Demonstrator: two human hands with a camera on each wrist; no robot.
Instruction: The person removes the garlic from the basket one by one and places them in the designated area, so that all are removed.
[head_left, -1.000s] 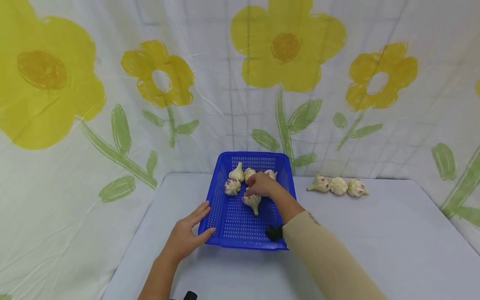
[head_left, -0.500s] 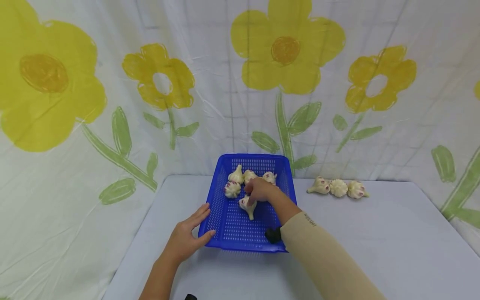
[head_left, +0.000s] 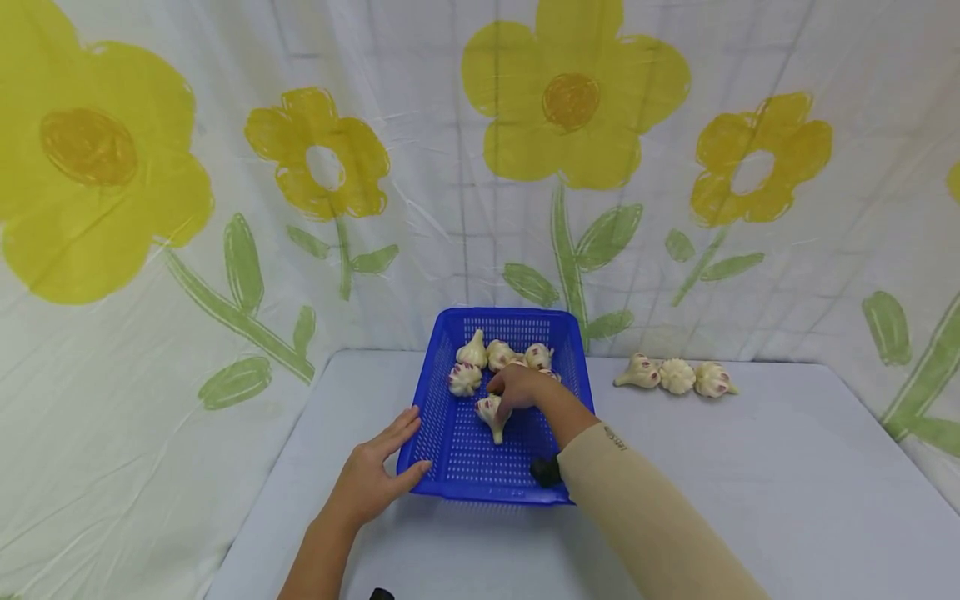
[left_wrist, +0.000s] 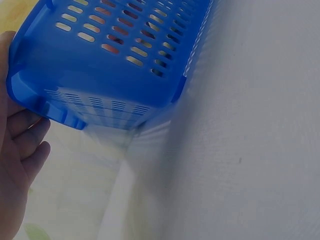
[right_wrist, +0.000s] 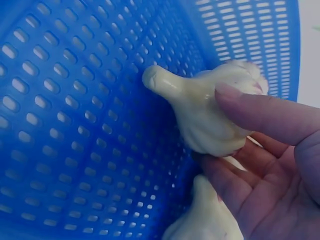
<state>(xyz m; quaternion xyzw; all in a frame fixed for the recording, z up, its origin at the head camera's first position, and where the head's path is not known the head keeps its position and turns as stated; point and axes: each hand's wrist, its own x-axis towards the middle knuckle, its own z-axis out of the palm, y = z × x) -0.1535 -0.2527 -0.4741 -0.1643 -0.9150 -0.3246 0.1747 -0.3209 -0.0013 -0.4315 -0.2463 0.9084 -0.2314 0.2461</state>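
Observation:
Inside the blue basket (head_left: 487, 493), the right hand (head_left: 521, 388) pinches a garlic bulb (head_left: 492, 414) whose stem points toward the near side. In the right wrist view the thumb lies across this bulb (right_wrist: 212, 107) and the fingers are under it; a second bulb (right_wrist: 205, 215) lies below. Several other bulbs sit toward the basket's back, among them one at the left (head_left: 465, 379) and one at the right (head_left: 538, 356); the right hand partly covers some. The left hand (head_left: 372, 475) rests on the basket's left rim with its fingers extended, also seen in the left wrist view (left_wrist: 20, 145).
Three garlic bulbs (head_left: 677, 376) lie in a row on the white table (head_left: 720, 450), right of the basket near the back edge. Behind the table hangs a white curtain (head_left: 420, 250) with yellow flowers.
The right hand has moved slightly toward the near left with the bulb, uncovering more of the bulbs behind it. The left hand has stayed at the basket's rim.

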